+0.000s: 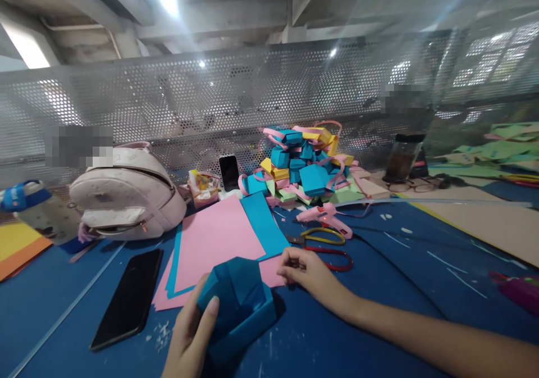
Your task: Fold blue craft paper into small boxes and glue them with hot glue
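A folded blue paper box point(242, 305), hollow on top, is held tilted above the table. My left hand point(191, 324) grips its left side, with the thumb on the inner wall and the other fingers mostly hidden behind. To the right of the box and apart from it, my right hand point(301, 268) has its fingers curled in; nothing shows between them. It is beside the scissors point(324, 243), which have one yellow and one red handle. Behind the box lies a stack of pink sheets point(214, 237) and blue sheets point(263, 221). A pink glue gun point(326, 216) rests beyond the scissors.
A heap of blue, yellow and pink paper boxes point(303, 162) stands at the back. On the left are a black phone point(128, 296), a pale backpack point(126, 192) and a bottle point(46, 215). A dark jar point(402, 162) and large sheets point(471, 212) occupy the right.
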{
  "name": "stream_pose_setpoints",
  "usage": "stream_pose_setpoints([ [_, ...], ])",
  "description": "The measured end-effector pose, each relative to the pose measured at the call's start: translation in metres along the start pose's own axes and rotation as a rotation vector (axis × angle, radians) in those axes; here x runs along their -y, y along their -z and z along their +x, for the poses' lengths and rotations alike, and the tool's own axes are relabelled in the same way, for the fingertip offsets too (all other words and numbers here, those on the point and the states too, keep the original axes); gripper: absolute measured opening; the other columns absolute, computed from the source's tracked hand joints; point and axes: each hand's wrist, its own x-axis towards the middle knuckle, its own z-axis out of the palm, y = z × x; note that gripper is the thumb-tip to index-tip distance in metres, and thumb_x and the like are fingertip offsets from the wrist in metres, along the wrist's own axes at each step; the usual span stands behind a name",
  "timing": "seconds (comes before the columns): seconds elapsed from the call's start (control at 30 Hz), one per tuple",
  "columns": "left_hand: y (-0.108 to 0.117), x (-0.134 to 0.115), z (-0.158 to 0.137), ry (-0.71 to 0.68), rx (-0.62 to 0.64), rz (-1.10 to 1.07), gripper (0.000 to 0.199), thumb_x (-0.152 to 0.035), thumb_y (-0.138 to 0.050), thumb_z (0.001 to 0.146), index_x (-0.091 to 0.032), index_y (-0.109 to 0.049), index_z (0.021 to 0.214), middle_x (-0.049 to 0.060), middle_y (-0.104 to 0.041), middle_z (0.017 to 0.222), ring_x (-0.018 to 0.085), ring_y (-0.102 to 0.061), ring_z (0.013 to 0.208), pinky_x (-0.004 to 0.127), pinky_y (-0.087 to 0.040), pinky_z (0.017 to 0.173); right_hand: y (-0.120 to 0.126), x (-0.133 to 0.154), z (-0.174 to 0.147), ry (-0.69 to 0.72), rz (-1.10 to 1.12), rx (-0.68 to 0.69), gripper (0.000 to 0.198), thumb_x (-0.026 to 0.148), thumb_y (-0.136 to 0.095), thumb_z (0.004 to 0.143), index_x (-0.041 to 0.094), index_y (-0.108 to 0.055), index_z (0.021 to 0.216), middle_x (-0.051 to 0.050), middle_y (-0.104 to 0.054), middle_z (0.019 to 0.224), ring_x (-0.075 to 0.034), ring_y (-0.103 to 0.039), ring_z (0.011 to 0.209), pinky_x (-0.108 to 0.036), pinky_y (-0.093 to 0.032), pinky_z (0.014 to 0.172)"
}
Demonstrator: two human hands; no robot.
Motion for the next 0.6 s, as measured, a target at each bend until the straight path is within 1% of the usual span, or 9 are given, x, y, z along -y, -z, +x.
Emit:
stream_pose_setpoints([
  [0.13,0.002,0.0,0.001,0.011,-0.011,0.029,0.057,-0.057,-0.069,0.078,-0.023,-0.065,0.125,0.007,-0.061,0.139,0.032,-0.043,0.139,0.046,-0.032,0.117,-0.003,-0.001,0.002,0.015,-0.064,-0.013,0.036,0.049,-0.069,0.08,0.017,-0.055,0.07,0.001,-0.057,0.062,-0.013,-0.052,0.056,-0.025,-0.041,0.055],
  [0.23,0.005,-0.002,0.001,-0.028,0.031,0.079,0.057,-0.056,-0.067,0.08,-0.022,-0.065,0.125,0.009,-0.062,0.137,0.032,-0.046,0.137,0.047,-0.03,0.118,-0.006,0.01,0.004,0.09,-0.138,-0.006,0.036,0.049,-0.065,0.084,0.018,-0.053,0.07,0.002,-0.054,0.061,-0.013,-0.048,0.054,-0.025,-0.037,0.053],
  [0.3,0.006,-0.004,-0.001,-0.066,0.088,0.1,0.057,-0.056,-0.065,0.082,-0.021,-0.064,0.127,0.009,-0.061,0.138,0.032,-0.047,0.136,0.048,-0.03,0.118,-0.009,0.026,0.005,0.201,-0.212,-0.009,0.033,0.045,-0.058,0.091,0.019,-0.051,0.073,0.004,-0.049,0.063,-0.013,-0.046,0.058,-0.025,-0.035,0.056],
  [0.37,0.008,-0.006,-0.003,-0.106,0.126,0.116,0.054,-0.055,-0.063,0.085,-0.022,-0.063,0.128,0.009,-0.059,0.14,0.03,-0.045,0.138,0.047,-0.028,0.118,-0.016,0.048,0.005,0.334,-0.305,0.0,0.031,0.041,-0.052,0.095,0.019,-0.05,0.074,0.004,-0.043,0.066,-0.013,-0.042,0.062,-0.025,-0.032,0.058],
  [0.43,0.009,-0.006,-0.005,-0.13,0.153,0.12,0.052,-0.053,-0.061,0.087,-0.023,-0.062,0.129,0.008,-0.058,0.142,0.029,-0.043,0.139,0.045,-0.028,0.119,-0.027,0.074,0.004,0.461,-0.399,0.025,0.037,0.038,-0.048,0.098,0.02,-0.043,0.067,0.004,-0.038,0.066,-0.012,-0.037,0.062,-0.025,-0.03,0.058],
  [0.47,0.01,-0.006,-0.006,-0.139,0.165,0.12,0.051,-0.052,-0.06,0.088,-0.023,-0.061,0.13,0.007,-0.058,0.142,0.028,-0.042,0.14,0.044,-0.029,0.118,-0.035,0.087,0.003,0.524,-0.435,0.06,0.039,0.037,-0.046,0.1,0.02,-0.041,0.065,0.004,-0.038,0.066,-0.012,-0.037,0.062,-0.025,-0.03,0.059],
  [0.53,0.012,-0.002,-0.007,-0.175,0.175,0.137,0.05,-0.051,-0.059,0.089,-0.022,-0.061,0.129,0.008,-0.06,0.139,0.029,-0.043,0.139,0.044,-0.033,0.116,-0.055,0.109,0.001,0.651,-0.52,0.157,0.04,0.037,-0.044,0.101,0.019,-0.043,0.066,0.004,-0.04,0.066,-0.012,-0.04,0.062,-0.025,-0.032,0.062],
  [0.6,0.016,0.004,-0.006,-0.238,0.165,0.162,0.048,-0.051,-0.059,0.089,-0.019,-0.064,0.124,0.009,-0.065,0.131,0.031,-0.047,0.136,0.043,-0.038,0.113,-0.08,0.123,0.0,0.806,-0.632,0.232,0.037,0.037,-0.044,0.103,0.019,-0.05,0.071,0.002,-0.05,0.069,-0.013,-0.046,0.067,-0.025,-0.035,0.065],
])
